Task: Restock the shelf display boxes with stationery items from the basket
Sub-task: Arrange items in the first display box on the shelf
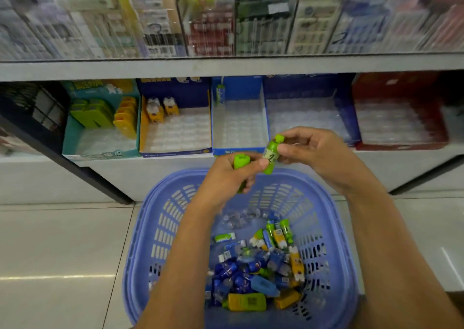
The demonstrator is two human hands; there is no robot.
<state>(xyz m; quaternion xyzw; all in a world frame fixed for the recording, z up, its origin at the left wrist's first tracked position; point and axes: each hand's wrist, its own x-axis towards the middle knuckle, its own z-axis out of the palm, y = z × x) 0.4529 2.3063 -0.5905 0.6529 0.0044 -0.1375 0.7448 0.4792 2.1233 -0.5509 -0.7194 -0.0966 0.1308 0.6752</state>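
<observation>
A blue plastic basket [160, 228] sits on the floor below me, holding several blue, green and yellow wrapped stationery items [261, 271]. Above its far rim, my left hand [226, 178] is shut on a green item [241, 163]. My right hand [316, 153] pinches a second green item [271, 154] with a white label; my left thumb touches it too. Behind the hands, on the lower shelf, stands a blue display box [238, 150] with a clear empty tray and one green item at its back left corner [220, 93].
A yellow-and-blue box [175, 150] with two items at the back stands to the left, then a teal box [100, 150] with green and yellow items. A dark blue box [308, 117] and a red box [399, 127] lie right. The upper shelf [226, 66] carries packed stock.
</observation>
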